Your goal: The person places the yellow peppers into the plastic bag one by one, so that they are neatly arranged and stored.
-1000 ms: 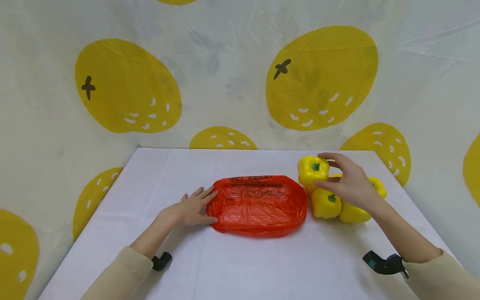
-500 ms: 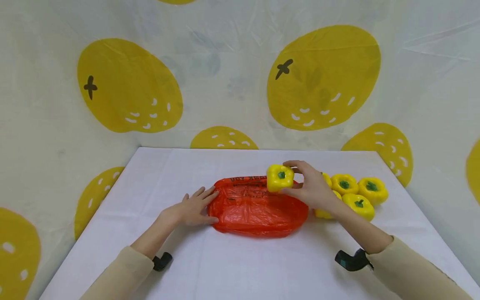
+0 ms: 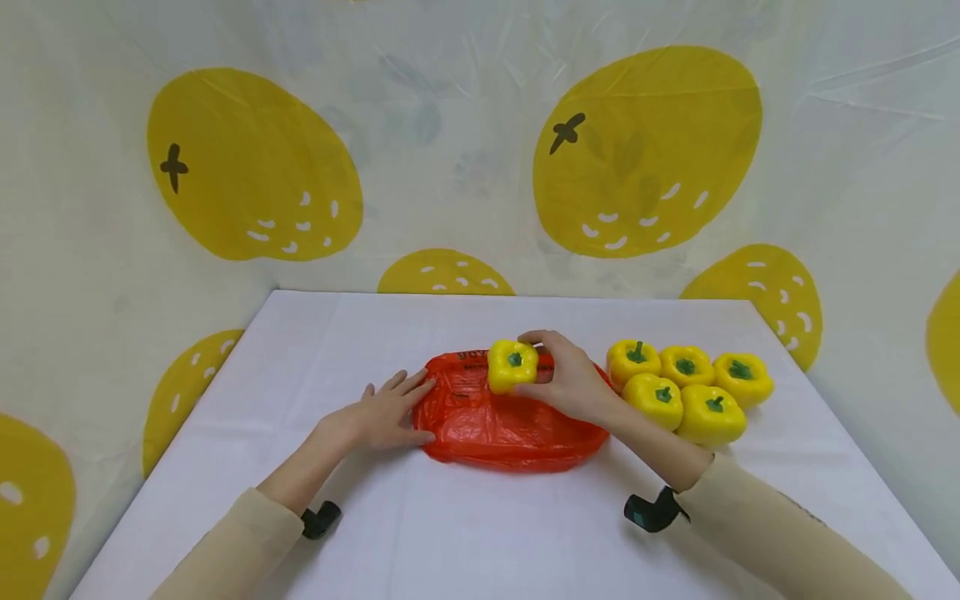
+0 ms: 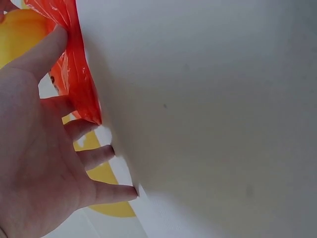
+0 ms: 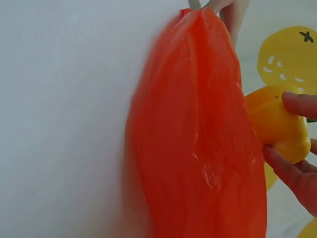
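Note:
A yellow bell pepper [image 3: 513, 367] with a green stem is held between the thumb and fingers of my right hand [image 3: 567, 379]. In the head view it overlaps the upper left part of a red plastic bag [image 3: 517, 437] with black print. My left hand [image 3: 387, 414] lies spread at the bag's left end, fingertips at its edge. The left wrist view shows the thumb [image 4: 47, 52] against the red plastic, the other fingers straight and apart. In the right wrist view the yellow bell pepper [image 5: 281, 124] sits beyond the bag's side [image 5: 198, 134], partly covered by it.
Several more yellow bell peppers [image 3: 685, 367] stand grouped on the white-covered table [image 3: 480, 533], just right of the bag. A pale cloth wall [image 3: 450, 167] with large yellow fruit prints rises behind the table. Dark wrist devices [image 3: 651, 510] stick out near both sleeves.
My right hand has carried the bell pepper leftward and slightly down, from above the pepper group to over the bag. My left hand has stayed at the bag's left end.

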`<state>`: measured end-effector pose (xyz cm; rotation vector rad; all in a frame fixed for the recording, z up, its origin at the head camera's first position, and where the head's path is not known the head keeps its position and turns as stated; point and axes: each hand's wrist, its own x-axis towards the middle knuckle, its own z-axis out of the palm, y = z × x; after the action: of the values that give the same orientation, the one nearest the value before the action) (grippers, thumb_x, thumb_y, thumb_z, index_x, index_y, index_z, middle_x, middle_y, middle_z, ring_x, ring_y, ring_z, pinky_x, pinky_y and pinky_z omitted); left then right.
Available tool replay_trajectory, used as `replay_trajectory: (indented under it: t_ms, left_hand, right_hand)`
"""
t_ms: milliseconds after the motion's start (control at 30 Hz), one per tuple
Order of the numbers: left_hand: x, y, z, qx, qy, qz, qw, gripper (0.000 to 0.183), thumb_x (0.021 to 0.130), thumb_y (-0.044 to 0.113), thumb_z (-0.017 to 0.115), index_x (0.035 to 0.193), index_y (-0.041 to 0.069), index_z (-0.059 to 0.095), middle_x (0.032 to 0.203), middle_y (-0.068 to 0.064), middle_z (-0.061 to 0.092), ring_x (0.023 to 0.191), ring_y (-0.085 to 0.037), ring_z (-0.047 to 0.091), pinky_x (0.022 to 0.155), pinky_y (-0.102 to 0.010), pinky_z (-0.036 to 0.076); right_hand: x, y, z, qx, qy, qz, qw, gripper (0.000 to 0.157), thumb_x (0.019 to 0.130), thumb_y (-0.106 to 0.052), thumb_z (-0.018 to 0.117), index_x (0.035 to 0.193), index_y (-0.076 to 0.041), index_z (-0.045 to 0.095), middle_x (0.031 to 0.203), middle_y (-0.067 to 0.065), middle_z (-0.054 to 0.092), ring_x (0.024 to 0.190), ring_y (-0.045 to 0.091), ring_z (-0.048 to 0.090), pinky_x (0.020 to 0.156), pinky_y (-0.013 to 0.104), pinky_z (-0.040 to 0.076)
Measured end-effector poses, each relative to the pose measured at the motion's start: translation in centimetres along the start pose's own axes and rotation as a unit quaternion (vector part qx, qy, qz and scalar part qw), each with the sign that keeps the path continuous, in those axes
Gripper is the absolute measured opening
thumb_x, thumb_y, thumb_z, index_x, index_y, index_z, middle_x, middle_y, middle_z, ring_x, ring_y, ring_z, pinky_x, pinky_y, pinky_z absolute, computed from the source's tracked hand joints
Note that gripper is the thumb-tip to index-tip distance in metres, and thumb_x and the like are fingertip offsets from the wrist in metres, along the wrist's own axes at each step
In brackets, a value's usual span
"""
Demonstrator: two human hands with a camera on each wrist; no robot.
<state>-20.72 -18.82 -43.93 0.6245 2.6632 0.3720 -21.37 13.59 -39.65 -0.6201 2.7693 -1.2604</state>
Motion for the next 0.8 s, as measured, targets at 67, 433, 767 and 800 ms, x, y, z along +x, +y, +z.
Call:
replay_trajectory:
  t_ms: [67,433,767,800]
  left_hand:
    - [0.0,0.0,-0.1,0.002,0.001,0.001,1.0,0.093,0.092,0.057,0.068,0.164,0.016,0.027,0.171,-0.007,0.015,0.154,-0.042,0.01,0.112,-0.077,0.012]
    - [-0.2,0.2,-0.6,0.003,0.003,0.005,1.0,0.093,0.092,0.057,0.069,0.164,0.014,0.028,0.17,-0.01,0.017,0.153,-0.044,0.012,0.11,-0.079,0.015]
    - [-0.2,0.4,-0.4,0.007,0.0,0.002,1.0,0.093,0.092,0.057,0.068,0.164,0.014,0.028,0.17,-0.01,0.017,0.153,-0.045,0.013,0.109,-0.079,0.016]
    - [-0.2,0.4,-0.4,0.006,0.0,0.002,1.0,0.093,0.092,0.057,0.068,0.164,0.014,0.028,0.17,-0.01,0.018,0.153,-0.045,0.013,0.109,-0.079,0.016]
  right_hand:
    - [0.3,-0.1,0.4,0.001,-0.003,-0.005,1.0,0.071,0.083,-0.021,0.089,0.142,-0.01,0.052,0.14,0.009,0.055,0.122,0.028,0.055,0.102,0.048,0.051]
    - [2.2,-0.8,3.0,0.01,-0.021,-0.016,1.0,0.07,0.084,-0.022,0.088,0.142,-0.009,0.052,0.136,0.007,0.055,0.12,0.024,0.055,0.1,0.041,0.053]
    - [3.4,-1.2,5.3,-0.011,-0.032,-0.01,0.999,0.07,0.086,-0.026,0.086,0.144,-0.011,0.052,0.141,0.006,0.054,0.126,0.024,0.053,0.104,0.044,0.05]
    - [3.5,-1.2,5.4,-0.011,-0.032,-0.01,0.999,0.07,0.086,-0.026,0.086,0.145,-0.011,0.052,0.141,0.006,0.054,0.126,0.024,0.053,0.104,0.043,0.05]
